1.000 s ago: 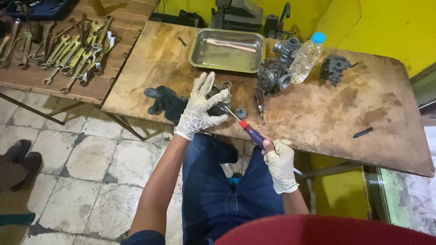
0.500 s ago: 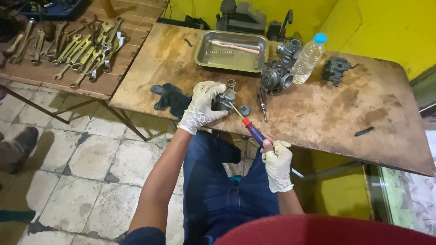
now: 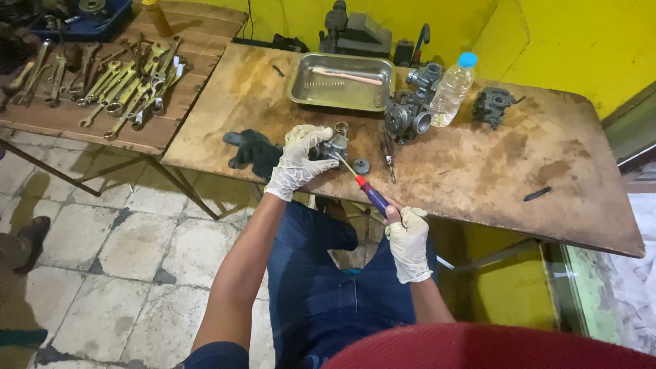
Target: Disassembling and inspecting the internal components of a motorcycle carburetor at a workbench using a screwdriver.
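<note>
Currently the left hand [image 3: 297, 162], in a white textured glove, wraps around a small grey metal carburettor part [image 3: 334, 144] at the near edge of the worn brown wooden counter [image 3: 478, 164], fingers closed on it. The right hand [image 3: 408, 240], gloved likewise, grips the blue-and-red handle of a screwdriver [image 3: 369, 193] below the counter edge; the shaft slants up-left and its tip meets the held part.

Just right of the part: a small round grey metal cap [image 3: 361, 166] and a second slim screwdriver [image 3: 389, 154], both lying flat. Left of the hand: a dark crumpled glove [image 3: 254, 149]. Farther back: a rectangular steel tray [image 3: 339, 83], a larger grey carburettor body [image 3: 408, 109], a clear plastic bottle with blue cap [image 3: 452, 89] touching or just beside it. Separate slatted wooden table [image 3: 82, 123] at left carries a row of spanners [image 3: 126, 92].
</note>
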